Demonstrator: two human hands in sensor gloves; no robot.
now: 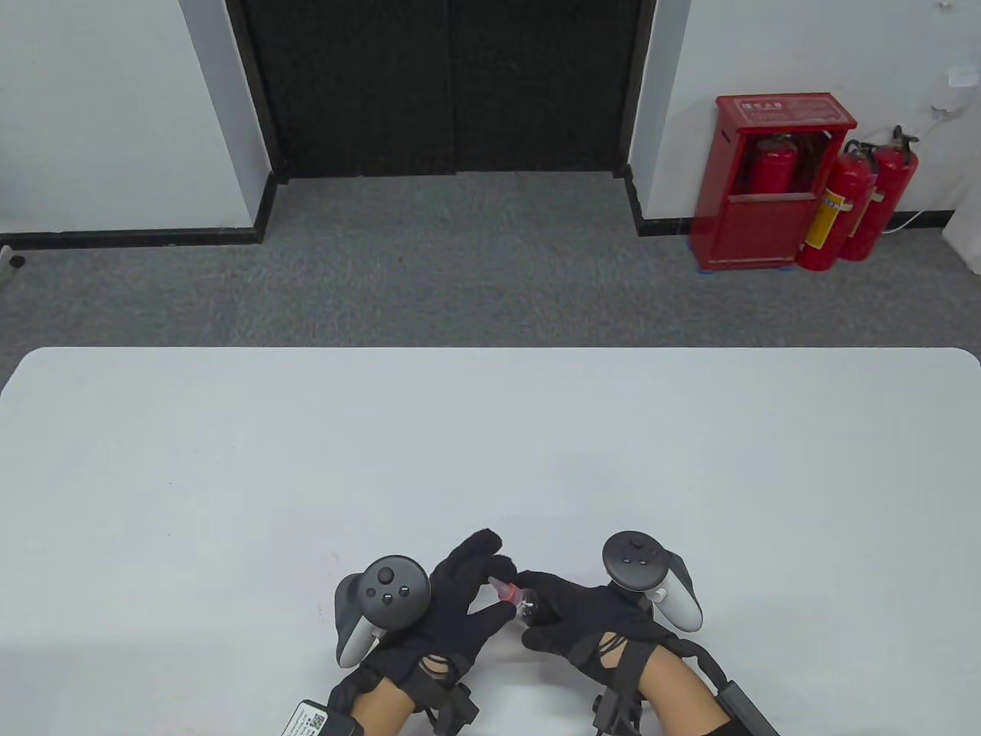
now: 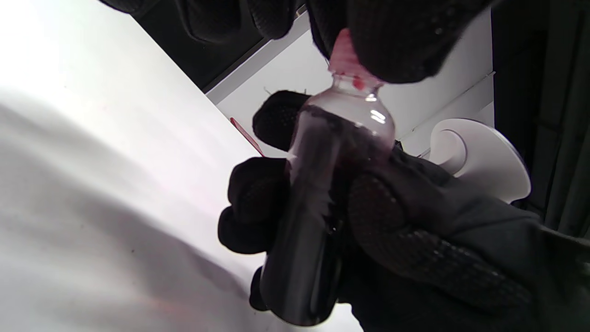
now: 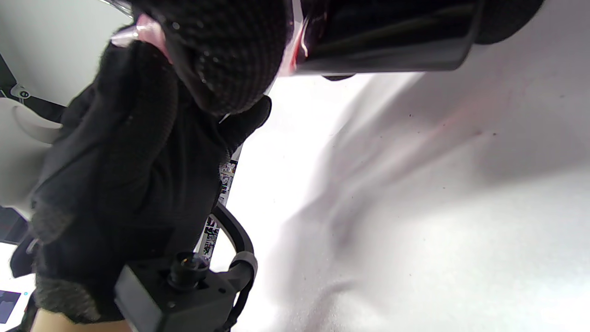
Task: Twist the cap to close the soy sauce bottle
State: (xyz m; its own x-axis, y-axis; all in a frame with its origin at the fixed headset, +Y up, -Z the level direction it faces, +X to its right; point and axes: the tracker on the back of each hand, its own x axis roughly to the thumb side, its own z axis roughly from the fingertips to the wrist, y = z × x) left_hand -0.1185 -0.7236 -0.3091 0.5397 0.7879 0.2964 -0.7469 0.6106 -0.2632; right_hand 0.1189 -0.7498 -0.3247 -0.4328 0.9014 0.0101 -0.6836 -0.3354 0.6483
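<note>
Soy sauce bottle (image 1: 529, 607) between hands: right hand (image 1: 590, 621) grips body, left hand (image 1: 452, 606) pinches cap (image 1: 504, 591).

The gloves on the left hand (image 1: 452, 606) and the right hand (image 1: 586, 617) are black. The cap (image 1: 505, 590) is pinkish red. The bottle (image 2: 318, 203) is clear at the top and very dark below. The table (image 1: 490, 445) is white. The trackers (image 1: 387, 594) are dark grey with white handles.
</note>
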